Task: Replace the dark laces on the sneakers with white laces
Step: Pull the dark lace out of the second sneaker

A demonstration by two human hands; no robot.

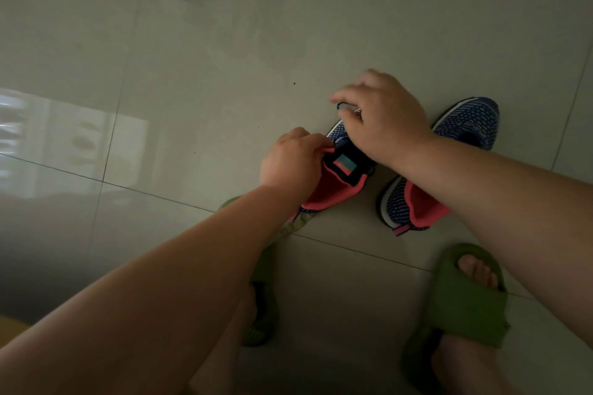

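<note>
The left hand [290, 160] grips the near sneaker [333, 183] by its collar on the floor [192, 74]; just beyond that grip the right hand [382, 119] pinches a dark lace [342, 105]; unlacing looks underway; next it needs drawing free of the eyelets.

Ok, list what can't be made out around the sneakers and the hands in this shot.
Head view only:
- Left sneaker: its lacing is covered by the right hand and the left hand.
- Dark lace: only a small loop shows at the right hand's fingers; the rest is hidden.
- Right sneaker: its middle is crossed by the right forearm.
- White laces: none visible.
- Left slipper: mostly behind the left arm.
</note>
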